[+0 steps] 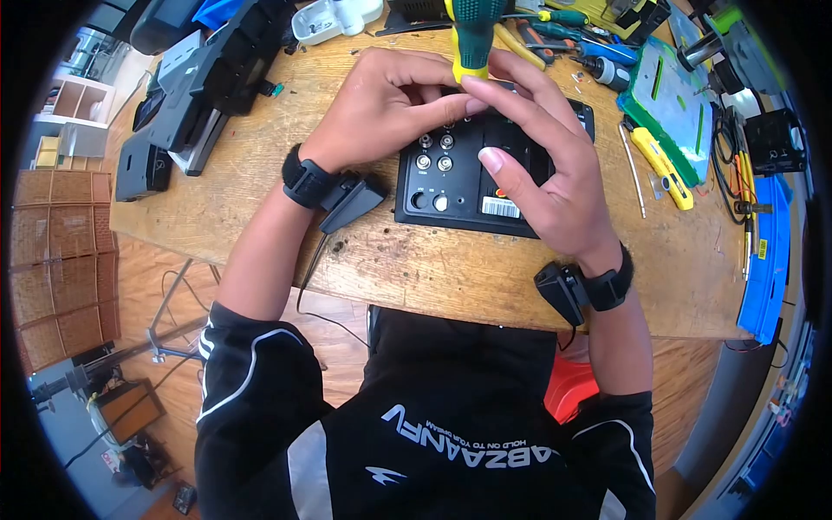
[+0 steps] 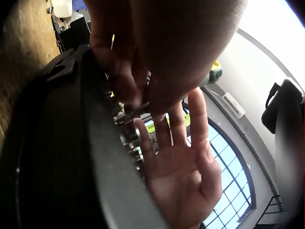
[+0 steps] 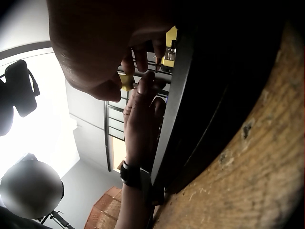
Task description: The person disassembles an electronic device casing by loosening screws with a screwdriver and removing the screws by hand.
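A black device [image 1: 472,184] with round metal connectors and a barcode label lies on the wooden bench. Above its far part stands a green and yellow screwdriver [image 1: 475,39], handle up. My left hand [image 1: 368,113] pinches around its shaft between thumb and fingers, low over the connectors; the fingertips partly hide the contact. My right hand [image 1: 559,165] is over the device's right part, fingers extended, index fingertip at the yellow collar of the handle, thumb apart from it. In the left wrist view the right hand [image 2: 178,176] shows its palm beside the connectors [image 2: 128,136].
Black equipment [image 1: 234,74] and a white tray [image 1: 334,19] are at the far left. At the right lie a yellow cutter [image 1: 661,167], a green-edged mat [image 1: 669,108], a blue tray [image 1: 764,260] and cables. Several hand tools lie beyond the device.
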`<state>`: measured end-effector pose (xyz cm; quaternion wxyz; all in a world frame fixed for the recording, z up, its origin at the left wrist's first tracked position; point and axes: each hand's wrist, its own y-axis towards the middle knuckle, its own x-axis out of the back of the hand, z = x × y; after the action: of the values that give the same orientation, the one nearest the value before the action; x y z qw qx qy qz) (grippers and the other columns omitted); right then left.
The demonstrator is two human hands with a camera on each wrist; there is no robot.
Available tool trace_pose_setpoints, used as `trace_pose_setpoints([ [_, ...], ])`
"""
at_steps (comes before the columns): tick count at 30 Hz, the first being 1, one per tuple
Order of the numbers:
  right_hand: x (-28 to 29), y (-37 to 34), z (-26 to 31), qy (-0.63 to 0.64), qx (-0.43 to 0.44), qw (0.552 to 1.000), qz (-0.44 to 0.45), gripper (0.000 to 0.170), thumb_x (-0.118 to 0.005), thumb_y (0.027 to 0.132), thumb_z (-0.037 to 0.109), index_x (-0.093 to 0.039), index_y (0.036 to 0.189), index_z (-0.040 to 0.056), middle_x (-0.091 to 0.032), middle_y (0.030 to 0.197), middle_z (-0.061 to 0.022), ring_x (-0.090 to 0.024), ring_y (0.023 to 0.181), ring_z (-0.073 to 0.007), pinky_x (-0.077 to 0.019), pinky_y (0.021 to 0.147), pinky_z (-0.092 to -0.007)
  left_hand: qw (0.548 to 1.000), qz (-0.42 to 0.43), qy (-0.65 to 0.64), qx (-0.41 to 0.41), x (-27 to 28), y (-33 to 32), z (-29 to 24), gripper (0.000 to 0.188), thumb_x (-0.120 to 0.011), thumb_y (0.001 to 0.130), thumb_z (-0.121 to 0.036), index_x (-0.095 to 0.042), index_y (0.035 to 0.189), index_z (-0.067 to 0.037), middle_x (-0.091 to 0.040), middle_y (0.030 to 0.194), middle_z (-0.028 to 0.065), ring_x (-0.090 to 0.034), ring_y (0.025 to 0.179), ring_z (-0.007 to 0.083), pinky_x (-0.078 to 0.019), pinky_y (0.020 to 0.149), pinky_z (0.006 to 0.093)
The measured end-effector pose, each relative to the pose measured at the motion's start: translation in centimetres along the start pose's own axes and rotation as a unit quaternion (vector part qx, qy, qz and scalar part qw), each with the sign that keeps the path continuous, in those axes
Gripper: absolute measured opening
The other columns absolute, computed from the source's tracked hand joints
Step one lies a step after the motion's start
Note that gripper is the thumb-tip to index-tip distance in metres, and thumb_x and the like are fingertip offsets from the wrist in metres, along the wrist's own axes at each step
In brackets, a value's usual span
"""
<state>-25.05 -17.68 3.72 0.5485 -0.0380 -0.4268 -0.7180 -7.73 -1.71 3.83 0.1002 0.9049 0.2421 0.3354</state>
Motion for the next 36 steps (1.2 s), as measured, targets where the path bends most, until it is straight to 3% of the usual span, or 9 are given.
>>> trace_pose_setpoints([
  [6,0.0,0.1,-0.2,0.005,0.011,1.000,-0.007,0.051,-0.067,0.089,0.017,-0.064,0.139,0.0057,-0.051,0.148,-0.0215,-0.052,0.136,-0.0329,-0.0385,0.115,-0.0426,0.997,0.045,-0.066,0.016,0.0,0.1,-0.2,0.016,-0.074,0.093,-0.008,-0.077,0.107,-0.001,-0.071,0.078,0.0018,-0.062,0.068,0.0050,-0.0479,0.062,0.0208],
  [9,-0.1,0.0,0.0,0.010,0.009,1.000,-0.011,0.051,-0.067,0.089,0.017,-0.063,0.139,0.0055,-0.050,0.149,-0.0214,-0.050,0.138,-0.0337,-0.0368,0.116,-0.0433,0.998,-0.035,-0.056,-0.015,-0.8,0.0,0.0,0.022,-0.083,0.088,-0.018,-0.079,0.103,-0.003,-0.068,0.070,0.0006,-0.053,0.059,0.0023,-0.0405,0.053,0.0209],
  [11,-0.1,-0.1,0.0,0.008,0.002,1.000,-0.004,0.051,-0.067,0.089,0.016,-0.063,0.139,0.0052,-0.050,0.151,-0.0214,-0.049,0.139,-0.0340,-0.0359,0.117,-0.0435,1.000,-0.012,-0.011,0.005,-0.7,-0.1,-0.6,0.016,-0.076,0.091,-0.010,-0.076,0.104,0.000,-0.071,0.079,0.0005,-0.060,0.067,0.0047,-0.0474,0.061,0.0218],
  [15,0.1,0.0,0.0,0.021,-0.005,1.000,0.001,0.052,-0.067,0.088,0.015,-0.063,0.139,0.0045,-0.047,0.154,-0.0213,-0.048,0.140,-0.0345,-0.0334,0.119,-0.0439,0.999,0.025,0.004,-0.028,-0.1,-0.1,-0.9,0.017,-0.078,0.090,-0.009,-0.076,0.104,0.000,-0.070,0.078,-0.0013,-0.058,0.066,0.0038,-0.0465,0.060,0.0218],
  [17,0.1,0.0,0.0,0.021,-0.001,1.000,0.009,0.052,-0.067,0.088,0.015,-0.063,0.139,0.0046,-0.048,0.154,-0.0214,-0.047,0.141,-0.0344,-0.0332,0.119,-0.0438,0.998,0.035,-0.041,0.017,0.1,-0.1,-0.7,0.020,-0.079,0.088,-0.009,-0.076,0.106,0.000,-0.069,0.080,-0.0015,-0.058,0.070,0.0035,-0.0463,0.062,0.0214],
  [24,0.2,0.1,0.2,0.016,0.006,1.000,0.015,0.054,-0.068,0.085,0.013,-0.063,0.139,0.0050,-0.046,0.155,-0.0224,-0.044,0.144,-0.0350,-0.0317,0.120,-0.0435,0.998,0.004,-0.059,0.028,-0.8,0.0,-0.5,0.021,-0.078,0.089,-0.007,-0.075,0.109,0.000,-0.068,0.089,0.0001,-0.059,0.078,0.0039,-0.0463,0.065,0.0207],
  [30,0.1,0.0,0.0,-0.016,0.014,1.000,-0.003,0.057,-0.069,0.084,0.014,-0.061,0.140,0.0045,-0.046,0.155,-0.0224,-0.042,0.145,-0.0357,-0.0296,0.121,-0.0441,0.998,-0.002,-0.002,-0.069,-0.6,0.3,-0.6,0.018,-0.078,0.089,-0.006,-0.076,0.105,0.000,-0.068,0.086,0.0002,-0.059,0.076,0.0043,-0.0444,0.064,0.0202],
  [32,0.1,0.2,0.0,-0.008,0.017,1.000,-0.001,0.058,-0.069,0.084,0.013,-0.061,0.141,0.0047,-0.046,0.155,-0.0224,-0.042,0.146,-0.0354,-0.0295,0.121,-0.0440,0.998,0.010,-0.057,-0.029,-0.5,0.2,-0.7,0.014,-0.079,0.089,-0.008,-0.077,0.101,0.000,-0.067,0.081,-0.0004,-0.057,0.070,0.0042,-0.0431,0.061,0.0212],
  [36,0.1,0.0,0.1,-0.012,0.017,1.000,0.003,0.060,-0.071,0.083,0.012,-0.060,0.141,0.0053,-0.048,0.153,-0.0220,-0.044,0.144,-0.0347,-0.0312,0.120,-0.0434,0.999,0.019,-0.030,0.011,-0.2,0.0,-0.8,0.014,-0.079,0.090,-0.010,-0.077,0.100,-0.001,-0.067,0.076,-0.0014,-0.055,0.066,0.0040,-0.0427,0.058,0.0221],
])
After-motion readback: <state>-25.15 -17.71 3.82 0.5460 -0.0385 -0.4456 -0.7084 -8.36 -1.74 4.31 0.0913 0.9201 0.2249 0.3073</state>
